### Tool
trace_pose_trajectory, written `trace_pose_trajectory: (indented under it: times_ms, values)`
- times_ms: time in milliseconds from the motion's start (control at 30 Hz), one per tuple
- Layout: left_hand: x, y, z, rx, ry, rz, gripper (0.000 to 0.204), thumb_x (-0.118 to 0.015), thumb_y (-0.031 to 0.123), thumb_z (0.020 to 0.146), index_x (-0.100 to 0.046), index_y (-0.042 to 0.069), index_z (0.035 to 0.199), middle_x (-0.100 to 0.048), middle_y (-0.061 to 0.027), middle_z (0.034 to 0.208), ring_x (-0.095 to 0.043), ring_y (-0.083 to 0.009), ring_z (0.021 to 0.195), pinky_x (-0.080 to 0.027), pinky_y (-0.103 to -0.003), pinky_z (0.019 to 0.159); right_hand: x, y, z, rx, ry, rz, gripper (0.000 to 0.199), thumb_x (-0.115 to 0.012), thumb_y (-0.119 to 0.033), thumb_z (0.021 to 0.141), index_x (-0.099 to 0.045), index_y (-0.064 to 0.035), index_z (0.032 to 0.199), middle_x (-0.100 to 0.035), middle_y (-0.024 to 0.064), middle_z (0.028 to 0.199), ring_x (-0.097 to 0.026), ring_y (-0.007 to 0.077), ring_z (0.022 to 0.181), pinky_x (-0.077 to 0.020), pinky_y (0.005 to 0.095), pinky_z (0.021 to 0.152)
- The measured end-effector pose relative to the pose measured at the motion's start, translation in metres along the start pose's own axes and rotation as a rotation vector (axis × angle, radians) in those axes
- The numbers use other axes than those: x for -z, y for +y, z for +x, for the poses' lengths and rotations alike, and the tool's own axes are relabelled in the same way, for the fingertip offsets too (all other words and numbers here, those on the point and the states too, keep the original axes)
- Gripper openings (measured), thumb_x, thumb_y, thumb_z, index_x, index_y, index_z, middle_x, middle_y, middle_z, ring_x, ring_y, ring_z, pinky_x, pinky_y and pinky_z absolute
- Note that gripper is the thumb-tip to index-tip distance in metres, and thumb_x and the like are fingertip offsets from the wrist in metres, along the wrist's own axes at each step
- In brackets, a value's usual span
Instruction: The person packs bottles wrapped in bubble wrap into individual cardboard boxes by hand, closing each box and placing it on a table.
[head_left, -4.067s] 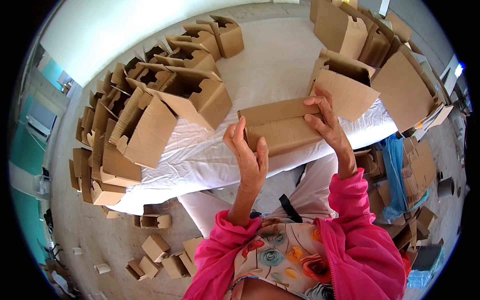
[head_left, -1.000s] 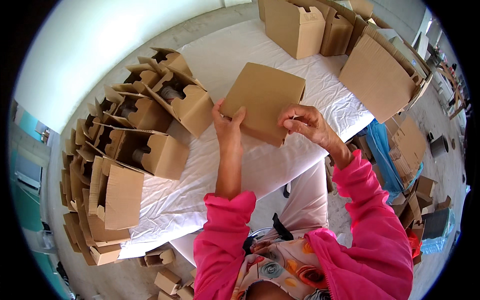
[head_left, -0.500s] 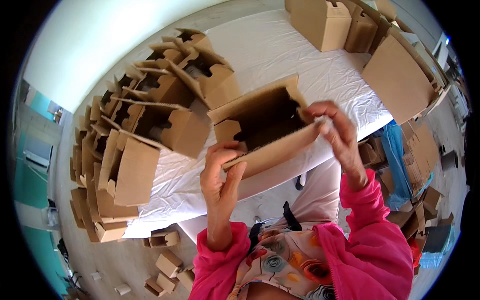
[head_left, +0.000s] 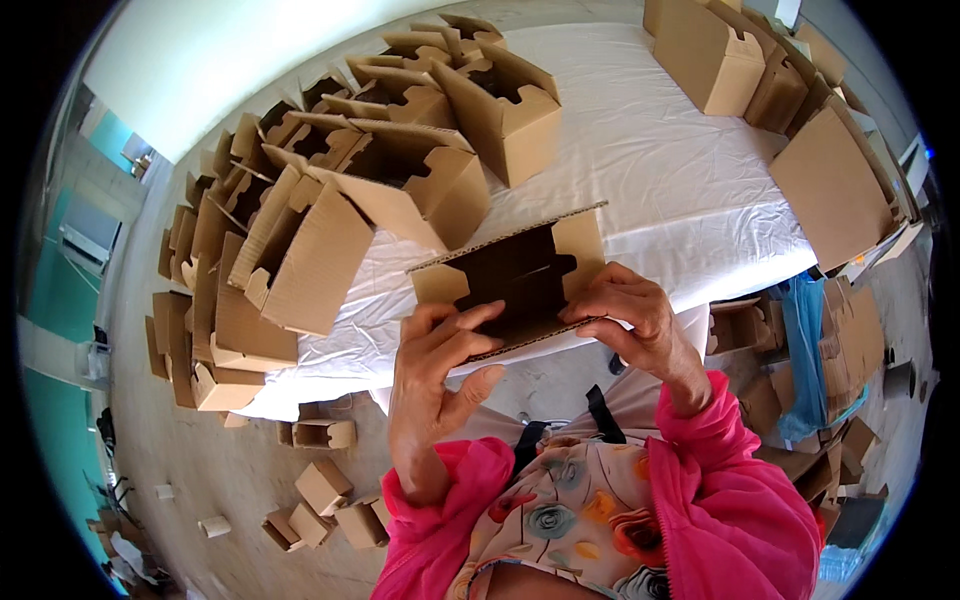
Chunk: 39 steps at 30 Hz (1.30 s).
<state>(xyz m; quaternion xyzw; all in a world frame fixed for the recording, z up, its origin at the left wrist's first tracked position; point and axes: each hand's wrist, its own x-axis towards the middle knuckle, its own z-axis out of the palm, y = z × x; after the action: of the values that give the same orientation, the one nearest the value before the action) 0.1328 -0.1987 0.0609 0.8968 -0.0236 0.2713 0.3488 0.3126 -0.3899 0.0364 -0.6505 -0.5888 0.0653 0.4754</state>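
In front of me a brown cardboard box (head_left: 580,238) is tilted with its open top toward me, its inside dark and its end flaps notched. My left hand (head_left: 435,365) holds its near left corner, fingers over the rim and thumb outside. At the near right, my right hand (head_left: 635,318) grips the rim between thumb and curled fingers. The box is held at the front edge of the white-covered table (head_left: 640,180); its underside is hidden.
Many similar open boxes (head_left: 420,180) crowd the table's left side. Flat-sided cartons (head_left: 835,185) stand at the far right. Under the table's right end lie a blue plastic sheet (head_left: 803,350) and more cardboard. Small boxes (head_left: 325,487) and a white roll (head_left: 214,526) lie on the floor.
The box has come lower and turned more toward me. My right hand has moved from its right end to the near rim. My view has shifted, so the table things appear displaced.
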Motion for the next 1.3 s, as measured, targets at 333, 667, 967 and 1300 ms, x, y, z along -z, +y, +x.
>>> trace_pose_trajectory:
  times_ms: [333, 667, 967, 1300]
  values:
    - [0.03, -0.006, 0.025, 0.238, -0.279, 0.095, 0.047, -0.04, 0.032, 0.097, -0.067, -0.005, 0.1, -0.06, -0.0209, 0.097, -0.057, -0.0357, 0.093, -0.045, -0.037, 0.082, 0.013, -0.018, 0.059, 0.029, -0.268, -0.389, 0.061, -0.041, -0.052, 0.095, -0.064, 0.0036, 0.104, -0.062, 0.0195, 0.108, -0.063, 0.0384, 0.083, -0.0516, 0.0415, 0.075]
    - [0.026, -0.02, 0.053, 0.215, -0.459, 0.165, 0.04, -0.045, 0.028, 0.092, -0.066, -0.006, 0.091, -0.056, -0.0225, 0.096, -0.057, -0.0389, 0.088, -0.044, -0.044, 0.08, 0.018, -0.021, 0.065, 0.059, -0.364, -0.397, 0.049, -0.048, -0.045, 0.095, -0.062, 0.0017, 0.094, -0.056, 0.0171, 0.091, -0.059, 0.0371, 0.076, -0.0486, 0.0433, 0.068]
    - [0.032, -0.027, 0.03, 0.168, -0.089, 0.216, 0.037, -0.054, 0.032, 0.093, -0.059, -0.003, 0.082, -0.048, -0.0173, 0.088, -0.051, -0.0352, 0.075, -0.043, -0.039, 0.071, 0.029, 0.012, 0.051, 0.132, -0.016, -0.04, 0.024, -0.057, -0.02, 0.094, -0.058, 0.0028, 0.086, -0.05, 0.0097, 0.083, -0.054, 0.0234, 0.068, -0.0452, 0.0331, 0.061]
    - [0.012, -0.036, -0.015, 0.455, 0.307, -0.236, 0.025, -0.063, 0.019, 0.086, -0.054, 0.001, 0.102, -0.053, -0.0062, 0.095, -0.049, -0.0144, 0.074, -0.041, -0.028, 0.061, 0.012, 0.044, 0.034, -0.14, 0.206, 0.31, 0.018, -0.062, 0.013, 0.08, -0.061, -0.0009, 0.091, -0.052, 0.0034, 0.094, -0.056, 0.0108, 0.083, -0.0478, 0.0211, 0.066]
